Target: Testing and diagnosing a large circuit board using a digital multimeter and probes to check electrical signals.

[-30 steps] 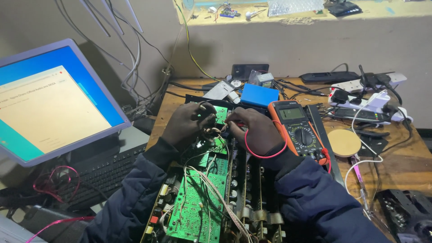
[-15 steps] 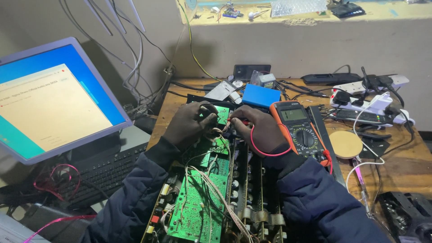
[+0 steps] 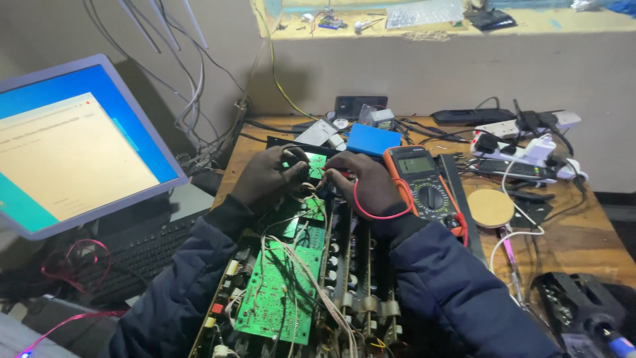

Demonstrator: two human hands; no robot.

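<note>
- Two green circuit boards [image 3: 273, 292] lie nearest, wired into an open chassis [image 3: 358, 292] that is still uncovered, so the probing looks unfinished.
- Left hand [image 3: 265, 178] curls closed around a black probe on the small upper board [image 3: 314, 162]; right hand [image 3: 366, 180] pinches the red lead [image 3: 371, 211] beside it.
- Orange multimeter [image 3: 424, 189] sits just right, with a blue box [image 3: 372, 139] beyond.
- Compared with a second ago, both hands have barely shifted.

- A monitor [image 3: 76, 142] stands tilted at the far left, its screen bright blue with a pale cream window.
- The meter [image 3: 424, 189] on the table, just right of the hands, has a small grey-green rectangular display.
- A flat blue box [image 3: 373, 140] lies behind the meter.
</note>
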